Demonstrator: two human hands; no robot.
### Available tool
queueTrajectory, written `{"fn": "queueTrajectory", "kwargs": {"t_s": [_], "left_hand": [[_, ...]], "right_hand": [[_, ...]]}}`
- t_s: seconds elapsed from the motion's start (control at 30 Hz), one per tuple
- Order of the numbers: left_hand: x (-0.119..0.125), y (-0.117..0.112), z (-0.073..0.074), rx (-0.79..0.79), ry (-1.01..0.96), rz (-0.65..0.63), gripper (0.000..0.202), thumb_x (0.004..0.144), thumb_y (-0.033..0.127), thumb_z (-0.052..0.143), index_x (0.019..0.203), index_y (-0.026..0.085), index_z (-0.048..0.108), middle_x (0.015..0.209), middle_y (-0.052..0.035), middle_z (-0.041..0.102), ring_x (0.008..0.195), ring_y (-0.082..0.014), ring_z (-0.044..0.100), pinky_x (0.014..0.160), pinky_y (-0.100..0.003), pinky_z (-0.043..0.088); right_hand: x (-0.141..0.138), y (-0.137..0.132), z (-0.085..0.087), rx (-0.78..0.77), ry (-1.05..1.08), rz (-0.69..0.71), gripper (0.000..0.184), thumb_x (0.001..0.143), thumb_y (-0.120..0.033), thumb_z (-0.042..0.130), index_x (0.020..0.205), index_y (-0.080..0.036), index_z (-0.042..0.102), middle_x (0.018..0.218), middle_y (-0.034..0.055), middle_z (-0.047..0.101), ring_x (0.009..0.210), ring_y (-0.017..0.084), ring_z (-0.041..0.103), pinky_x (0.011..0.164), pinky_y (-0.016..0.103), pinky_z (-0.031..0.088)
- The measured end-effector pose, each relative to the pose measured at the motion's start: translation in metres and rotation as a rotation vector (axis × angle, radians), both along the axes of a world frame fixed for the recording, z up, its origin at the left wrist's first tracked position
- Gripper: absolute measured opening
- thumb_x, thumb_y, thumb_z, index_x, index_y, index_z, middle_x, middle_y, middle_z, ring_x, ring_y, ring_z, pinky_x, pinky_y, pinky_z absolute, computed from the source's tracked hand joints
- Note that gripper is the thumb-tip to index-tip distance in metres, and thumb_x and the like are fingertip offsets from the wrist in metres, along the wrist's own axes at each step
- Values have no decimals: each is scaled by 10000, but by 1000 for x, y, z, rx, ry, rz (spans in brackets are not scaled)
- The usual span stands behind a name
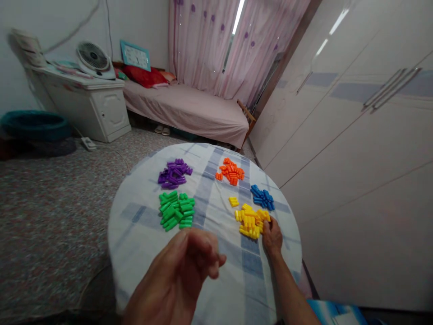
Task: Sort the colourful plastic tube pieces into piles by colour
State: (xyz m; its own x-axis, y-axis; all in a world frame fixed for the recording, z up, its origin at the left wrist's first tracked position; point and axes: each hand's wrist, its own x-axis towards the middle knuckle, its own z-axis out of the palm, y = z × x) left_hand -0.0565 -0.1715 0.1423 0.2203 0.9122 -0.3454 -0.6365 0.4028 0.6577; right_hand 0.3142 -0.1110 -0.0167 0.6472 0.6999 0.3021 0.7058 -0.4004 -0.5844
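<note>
Small plastic pegs lie sorted by colour on a round table (142,234) under a blue-checked white cloth. A purple heap (173,173) and a green heap (176,210) are on the left. An orange heap (230,171), a blue heap (262,197) and a yellow heap (251,223) are on the right, with a few stray yellow pegs (233,201) above the yellow heap. My right hand (272,235) rests against the yellow heap's right edge, fingers curled on the pegs. My left hand (182,275) is raised close to the camera, blurred, fingers loosely curled with nothing visible in them.
A bed with a pink cover (189,110) stands behind the table. A white cabinet (91,108) with a fan (93,58) on it is at the left. White wardrobe doors (355,135) fill the right side. Speckled floor (50,216) spreads to the left.
</note>
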Motion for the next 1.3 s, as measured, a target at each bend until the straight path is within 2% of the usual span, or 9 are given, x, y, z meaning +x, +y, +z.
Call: {"fn": "queueTrajectory", "kwargs": {"t_s": [0.07, 0.13, 0.4, 0.5, 0.67, 0.87, 1.03, 1.13, 1.3], "left_hand": [[10, 11, 16, 40, 19, -75, 349, 767, 498, 643, 665, 169, 591, 682, -2, 556, 576, -107, 482, 678, -306, 479], [21, 12, 6, 76, 90, -80, 412, 701, 549, 678, 620, 164, 555, 609, 25, 505, 524, -86, 432, 625, -272, 450], [49, 13, -103, 251, 675, -63, 534, 635, 681, 620, 511, 179, 489, 503, 28, 459, 511, -111, 429, 539, -240, 388], [53, 28, -130, 440, 890, -15, 463, 701, 621, 592, 557, 189, 506, 545, 27, 470, 547, -131, 471, 563, -249, 418], [54, 36, -160, 726, 1088, -38, 272, 849, 419, 498, 897, 198, 649, 892, -53, 657, 852, -193, 618, 790, -299, 497], [51, 35, -166, 796, 1154, -37, 254, 873, 341, 468, 962, 198, 657, 947, -60, 669, 895, -190, 636, 825, -299, 513], [51, 34, -160, 829, 1154, -57, 238, 878, 296, 453, 931, 191, 660, 886, -57, 661, 850, -179, 633, 783, -286, 514], [52, 33, -158, 820, 1151, -60, 251, 888, 298, 443, 950, 190, 660, 889, -58, 658, 858, -177, 628, 796, -291, 509], [54, 32, -156, 772, 1127, -76, 292, 909, 323, 417, 999, 185, 659, 898, -64, 654, 870, -177, 620, 825, -300, 501]], "right_hand": [[0, 1, -1, 14, -2, 0, 597, 853, -471, 301, 1264, -94, 514, 1169, 162, 600, 1029, 255, 547, 912, 365, 383], [1, 2, -4, 28, -9, 5, 592, 856, -468, 294, 1265, -104, 518, 1161, 157, 604, 1020, 255, 548, 909, 367, 381], [3, 6, -9, 22, -72, 49, 582, 872, -472, 287, 1289, -131, 505, 1122, 144, 617, 1009, 255, 547, 906, 373, 371], [1, 9, -11, 39, -23, 39, 590, 869, -482, 283, 1287, -127, 501, 1132, 150, 610, 1020, 261, 547, 913, 378, 374], [-19, 28, -16, 191, 144, -46, 584, 835, -467, 320, 1259, -113, 508, 1188, 185, 576, 1105, 298, 512, 973, 436, 346], [-71, 87, -23, 325, 256, -5, 536, 829, -438, 316, 1218, -123, 509, 1293, 186, 497, 1223, 278, 439, 1023, 431, 326], [-110, 126, -18, 396, 324, 198, 473, 805, -450, 384, 1143, -172, 563, 1198, 119, 581, 1148, 225, 515, 994, 369, 385], [-107, 124, -16, 430, 341, 273, 440, 807, -451, 389, 1104, -195, 588, 1162, 90, 603, 1139, 213, 521, 1002, 360, 381], [-69, 94, -22, 427, 371, 248, 482, 809, -447, 381, 1133, -149, 578, 1135, 131, 605, 1062, 241, 549, 975, 406, 390]]}}
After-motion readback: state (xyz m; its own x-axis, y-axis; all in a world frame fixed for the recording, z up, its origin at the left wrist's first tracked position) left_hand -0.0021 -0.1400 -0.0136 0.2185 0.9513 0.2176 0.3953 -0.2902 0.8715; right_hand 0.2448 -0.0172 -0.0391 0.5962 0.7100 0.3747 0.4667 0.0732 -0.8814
